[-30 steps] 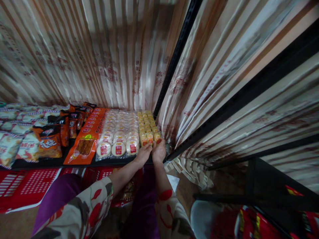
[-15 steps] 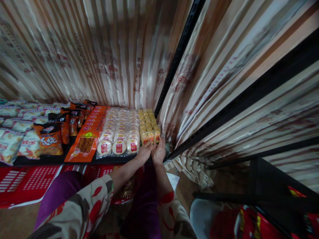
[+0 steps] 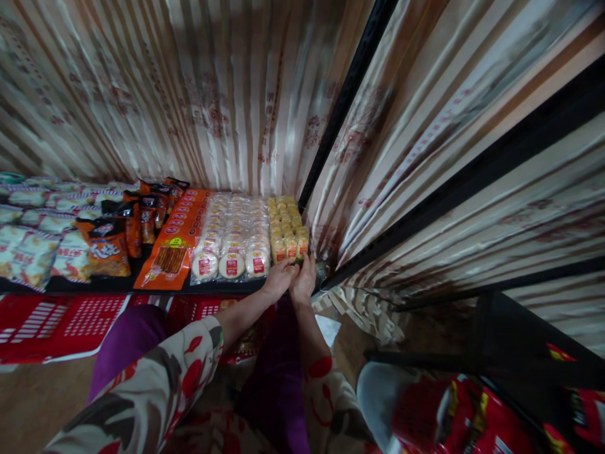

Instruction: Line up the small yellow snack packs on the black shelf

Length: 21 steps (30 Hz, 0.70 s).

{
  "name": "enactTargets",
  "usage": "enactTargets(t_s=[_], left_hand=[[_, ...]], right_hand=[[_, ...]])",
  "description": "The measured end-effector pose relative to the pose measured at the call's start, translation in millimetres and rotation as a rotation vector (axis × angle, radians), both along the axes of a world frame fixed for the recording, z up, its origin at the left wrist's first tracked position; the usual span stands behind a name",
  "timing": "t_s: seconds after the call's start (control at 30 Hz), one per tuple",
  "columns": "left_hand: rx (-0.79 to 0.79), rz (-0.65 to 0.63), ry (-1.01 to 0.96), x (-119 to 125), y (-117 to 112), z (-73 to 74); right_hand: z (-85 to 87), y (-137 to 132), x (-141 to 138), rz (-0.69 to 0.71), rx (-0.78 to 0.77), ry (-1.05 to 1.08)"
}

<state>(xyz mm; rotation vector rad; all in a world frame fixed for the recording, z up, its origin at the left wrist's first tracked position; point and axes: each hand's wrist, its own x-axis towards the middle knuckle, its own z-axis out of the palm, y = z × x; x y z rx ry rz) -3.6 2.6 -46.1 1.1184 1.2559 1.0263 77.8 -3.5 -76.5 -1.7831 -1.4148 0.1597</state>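
Note:
Small yellow snack packets point(image 3: 289, 234) with red and white labels stand in rows at the right end of a black shelf. My left hand point(image 3: 282, 279) is closed at the front of these rows, its fingertips against the lower edge of the front packets. Beside it, almost touching, my right hand point(image 3: 303, 279) wraps the front right corner of the same packets. The fingertips of both hands are partly hidden. Just left of the packets lie rows of round white crackers point(image 3: 231, 265) in clear wrappers.
An orange snack bag point(image 3: 165, 265) and dark orange bags point(image 3: 106, 251) lie further left, then white bags point(image 3: 26, 252). Red baskets point(image 3: 89, 318) sit below the shelf. Black posts point(image 3: 347, 94) and a striped curtain point(image 3: 227, 113) stand behind. Red packages point(image 3: 466, 413) lie lower right.
The view has shifted a little, so the shelf goods appear slightly higher and further right. Both hands stay at the front of the yellow packets.

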Motion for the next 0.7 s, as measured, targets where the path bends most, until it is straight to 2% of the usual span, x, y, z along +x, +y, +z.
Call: enactTargets(t_s=[0.23,0.37,0.47,0.53,0.57,0.63,0.7], left_hand=[[0.078,-0.053,0.181,-11.0,-26.5,-3.8],[0.118,-0.081,0.246,-34.6,-53.4,-14.3],[0.11,-0.09,0.244,-60.9,-75.8,-30.1],[0.067,-0.083,0.248,-79.7,-88.6,-45.5],[0.025,-0.078,0.25,-88.6,-93.9,-54.2],[-0.127,-0.065,0.219,-104.2,-102.2,-72.2],[-0.249,-0.01,0.173,-115.8,-108.1,-88.8]], right_hand=[[1.6,-39.3,-22.7,0.045,0.061,0.028],[-4.0,-69.1,-42.5,0.111,0.059,0.035],[-19.5,-89.1,-56.5,0.189,0.017,0.03],[-33.9,-98.4,-64.6,0.301,-0.095,-0.004],[-41.4,-101.5,-68.2,0.377,-0.199,-0.035],[-55.5,-104.8,-75.1,0.533,-0.444,-0.12],[-67.4,-105.3,-81.2,0.637,-0.593,-0.191]])
